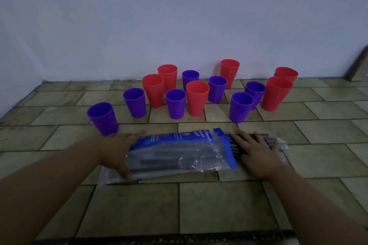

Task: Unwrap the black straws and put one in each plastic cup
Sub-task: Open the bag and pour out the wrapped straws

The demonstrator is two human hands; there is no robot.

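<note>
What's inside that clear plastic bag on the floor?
Dark straws show through the bag, some poking out its right end under the right hand. Their number is unclear; glare and the blue label hide some.

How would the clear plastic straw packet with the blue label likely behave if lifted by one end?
The clear plastic straw packet with the blue label looks thin and crinkled, so it would probably sag. Its glossy film may feel slippery. The black straws already poking out could slide free.
</note>
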